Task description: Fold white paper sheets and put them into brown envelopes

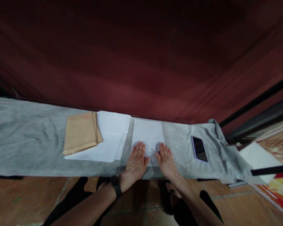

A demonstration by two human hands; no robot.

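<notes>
Two hands (137, 160) (166, 159) lie flat, unclenched — white sheet (148, 131) beneath, apparently touching both palms.

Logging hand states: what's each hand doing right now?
Left hand: open, laid on the white sheet, gripping nothing.
Right hand: open, laid on the same sheet, gripping nothing.

Cloth-covered worktop (37, 138), left to right: envelopes (80, 131) atop stacked paper (113, 128); separate sheet (148, 130), left hand (137, 161) and right hand (166, 160) on its near part; phone (200, 149) rightmost.
</notes>
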